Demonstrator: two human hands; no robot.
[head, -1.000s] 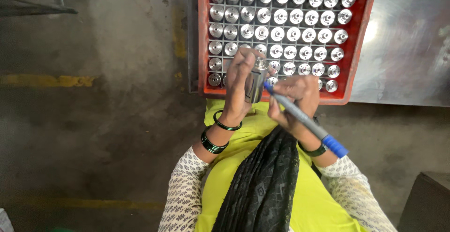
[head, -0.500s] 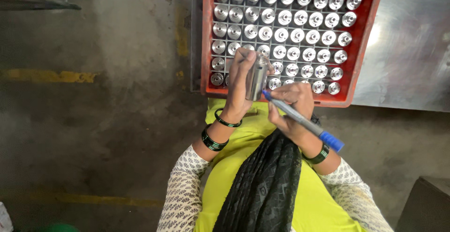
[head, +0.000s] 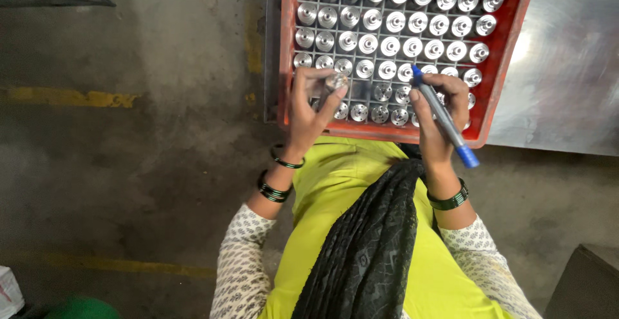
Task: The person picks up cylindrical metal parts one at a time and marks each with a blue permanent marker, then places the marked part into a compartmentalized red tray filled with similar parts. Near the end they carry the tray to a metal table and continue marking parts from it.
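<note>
Change: both hands are sitting further out over the crate (head: 509, 67) than half a second ago; the left hand (head: 308, 109) has moved from near the body to the crate's near-left corner, and the marker is now apart from the part.
Left grip: fingers are clasping a small metal part (head: 336, 82), held just above the near rows.
Right grip: the right hand (head: 440, 109) is pinching a blue marker (head: 445, 118), tip pointing up toward the rows, capped end slanting down past the crate's near rim.
Part: silvery, round, shiny, like those in the crate.
Crate: red, gridded, holding rows of parts (head: 412, 19) standing upright, one per cell.
Hidden: the hands are covering several near cells; whether these are filled cannot be told. The held part's lower half is behind the fingers.
</note>
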